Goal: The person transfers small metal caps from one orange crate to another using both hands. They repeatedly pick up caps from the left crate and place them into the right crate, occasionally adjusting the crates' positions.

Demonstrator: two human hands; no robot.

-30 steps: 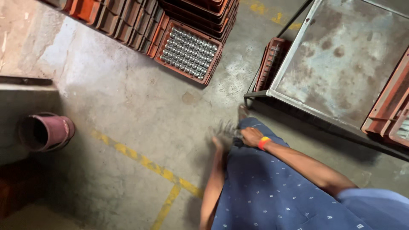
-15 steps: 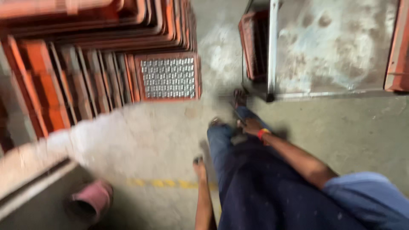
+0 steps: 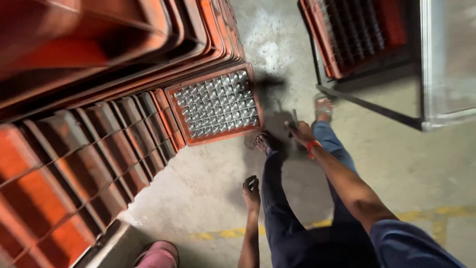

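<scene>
**Two hands clear of the crates; one slim item carried**

Step in hand, as judged: walking across the concrete floor between crate stacks, mid-stride, nothing being lifted or set down.

Right hand: fingers closed around a slim dark object, which sticks up past the fingertips. Too small and dark to tell what kind of thing it is. A red wristband sits just behind the hand.

Left hand: hangs at the side, fingers loosely curled and apart, holding nothing, touching nothing.

Around the fingers:
- Filled crate, orange, packed with rows of silvery tops, lies ahead and to the left of the right fingers, near but not touching. It is well ahead of the left fingers.
- Empty orange crates, leaning in rows, stand further left of both hands.
- Metal trolley, with another orange crate under its edge, stands ahead and to the right of the right fingers, apart from them.
- Pink bucket is behind and left of the left fingers, partly cut off by the frame.
- Yellow floor line runs just behind the left fingers.

Next move, as judged: the filled crate is the closest thing ahead. Handling it would call for a stop and a bend at the waist. The right fingers are occupied, so a two-handed grip would first need the slim object put aside; the left hand alone is free.
</scene>
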